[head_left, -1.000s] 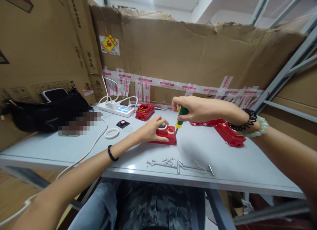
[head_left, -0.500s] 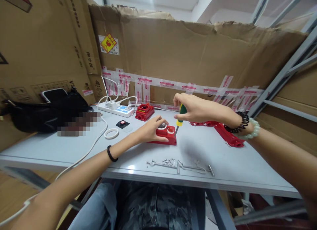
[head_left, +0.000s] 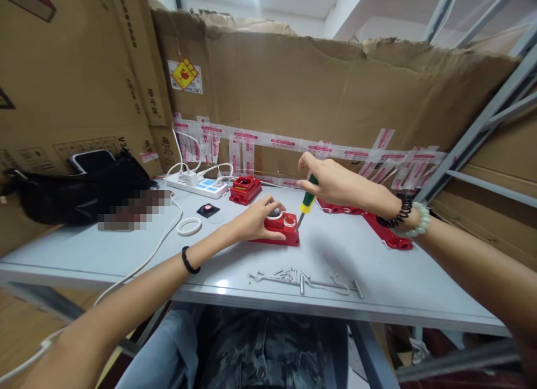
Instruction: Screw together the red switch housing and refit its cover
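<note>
Centre of frame: left hand (head_left: pixel 254 220) clamped over red switch housing (head_left: pixel 280 236), right hand (head_left: pixel 335 182) gripping screwdriver (head_left: pixel 307 202), tip at housing corner; judge: shaft square, housing pinned

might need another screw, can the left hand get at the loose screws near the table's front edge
Probably yes: the screws lie uncovered just in front of the red housing that the left hand presses.
</note>
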The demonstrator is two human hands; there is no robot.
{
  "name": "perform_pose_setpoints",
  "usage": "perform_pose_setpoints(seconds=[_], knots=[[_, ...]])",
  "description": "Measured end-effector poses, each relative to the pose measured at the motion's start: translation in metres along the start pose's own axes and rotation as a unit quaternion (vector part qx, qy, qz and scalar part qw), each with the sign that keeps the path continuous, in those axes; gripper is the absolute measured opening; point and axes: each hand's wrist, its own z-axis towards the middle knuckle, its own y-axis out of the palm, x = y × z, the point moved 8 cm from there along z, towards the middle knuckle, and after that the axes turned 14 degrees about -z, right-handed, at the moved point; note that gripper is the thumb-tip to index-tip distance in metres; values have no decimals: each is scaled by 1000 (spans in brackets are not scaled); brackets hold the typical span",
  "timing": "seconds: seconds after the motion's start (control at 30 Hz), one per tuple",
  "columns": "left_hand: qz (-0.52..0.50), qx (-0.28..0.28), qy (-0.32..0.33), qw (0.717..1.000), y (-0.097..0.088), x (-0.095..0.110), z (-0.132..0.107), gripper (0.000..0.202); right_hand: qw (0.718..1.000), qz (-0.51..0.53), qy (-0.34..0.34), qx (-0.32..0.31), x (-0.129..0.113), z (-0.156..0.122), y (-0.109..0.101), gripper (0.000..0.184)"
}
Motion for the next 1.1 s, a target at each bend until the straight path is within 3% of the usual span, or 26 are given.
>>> perform_pose_setpoints(seconds=[0.17,0.37,0.53,0.63,0.77,0.93,1.1], knots=[[2,-1,-7,1000,0,-1,0,57,998,57,-26,-25,-2,-2,4,39],[3,2,1,1000,-1,1,0,56,999,-8,37,37,5,-3,1,37],[3,-1,-6,1000,0,0,0,56,998,60,-16,-9,-3,-2,1,51],[2,-2,-6,1000,-1,1,0,56,999,43,-17,-3,-4,-3,0,46],[3,0,-4,1000,-1,2,0,56,999,-5,30,17,4,-3,0,36],[6,-1,-10,1000,0,0,0,57,997,65,4,-31,1,-6,1,46],[6,0,-5,1000,0,1,0,56,999,48,10,-3,1,-5,-2,31]])
